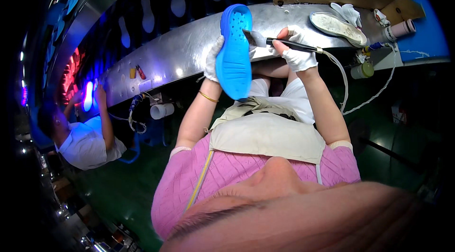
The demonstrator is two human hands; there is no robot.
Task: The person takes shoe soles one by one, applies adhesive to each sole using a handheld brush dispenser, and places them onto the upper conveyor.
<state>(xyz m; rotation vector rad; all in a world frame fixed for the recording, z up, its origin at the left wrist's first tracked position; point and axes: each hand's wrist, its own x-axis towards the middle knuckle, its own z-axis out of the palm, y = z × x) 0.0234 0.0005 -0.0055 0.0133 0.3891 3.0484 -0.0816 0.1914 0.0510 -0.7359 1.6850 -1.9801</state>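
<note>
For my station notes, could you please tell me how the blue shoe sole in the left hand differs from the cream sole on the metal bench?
The bright blue shoe sole is held up in the left hand, whereas the cream shoe sole lies on the metal bench. The blue sole looks vivid; the cream sole looks blotchy. Both have long, rounded outlines.

A long metal bench borders the green floor, red light glowing left.

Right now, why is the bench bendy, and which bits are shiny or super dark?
In the head view, the fisheye lens curves the bench; in that same head view, white glare dots its metal, a red glow shows at far left, the sole is bright blue, and the corners are black.
</note>
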